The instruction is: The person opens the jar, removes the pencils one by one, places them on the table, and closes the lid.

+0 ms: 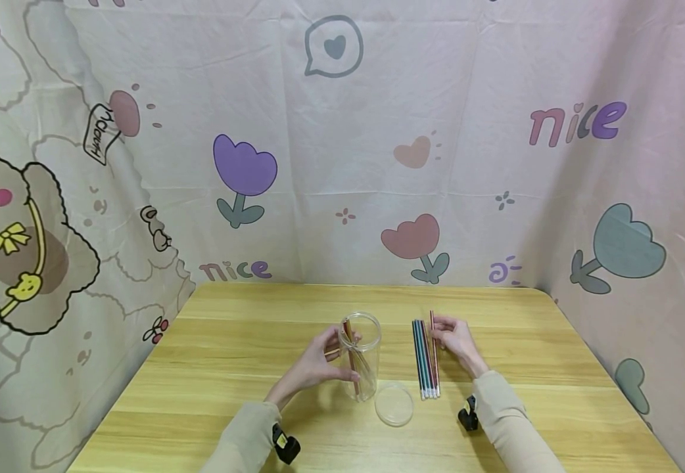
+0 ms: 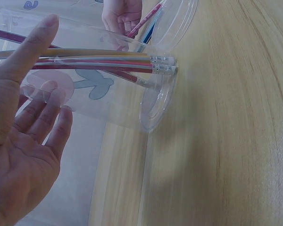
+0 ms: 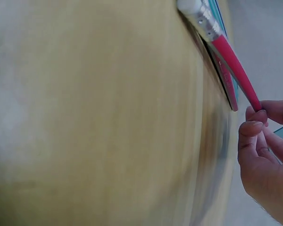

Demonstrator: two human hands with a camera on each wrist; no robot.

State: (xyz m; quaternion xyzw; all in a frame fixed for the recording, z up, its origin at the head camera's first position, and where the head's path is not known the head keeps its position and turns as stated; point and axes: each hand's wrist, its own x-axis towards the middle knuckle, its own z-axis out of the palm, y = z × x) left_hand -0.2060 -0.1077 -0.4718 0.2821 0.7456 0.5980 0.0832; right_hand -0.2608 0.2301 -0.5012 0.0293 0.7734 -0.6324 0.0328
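Observation:
A clear cylindrical jar [image 1: 369,368] stands upright on the table, with several pencils [image 2: 108,63] leaning inside it, eraser ends down. My left hand [image 1: 314,365] holds the jar from its left side, thumb toward the front and fingers round the back. To the right, my right hand [image 1: 458,340] pinches a red pencil [image 3: 236,66] between thumb and fingertips near its upper end. The white eraser of that pencil points toward me. Just left of it lies a row of several pencils [image 1: 421,358], teal, dark and reddish, side by side with their eraser ends toward me.
A round clear lid [image 1: 394,405] lies flat on the wooden table [image 1: 230,348], in front of the jar and left of the pencil row. A printed cloth [image 1: 342,131] hangs behind the table and along its sides.

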